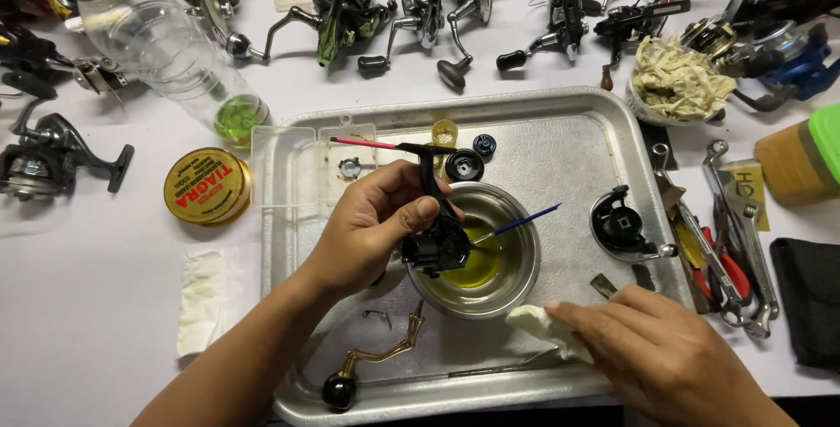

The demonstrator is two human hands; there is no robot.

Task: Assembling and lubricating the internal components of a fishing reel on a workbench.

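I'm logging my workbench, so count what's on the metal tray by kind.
Steel bowl: 1
Black reel parts: 4 — body in left hand, side cover, round spool piece, small cap
Gold crank handle: 1
White cloth under right hand: 1
Total: 7

A black fishing-reel body [435, 234] is held by the left hand [372, 226] over a steel bowl [516, 283] of yellowish liquid (a blue brush [521, 222] rests inside), while a white cloth [538, 326] is pressed onto the metal tray [560, 143] by the right hand [656, 348].
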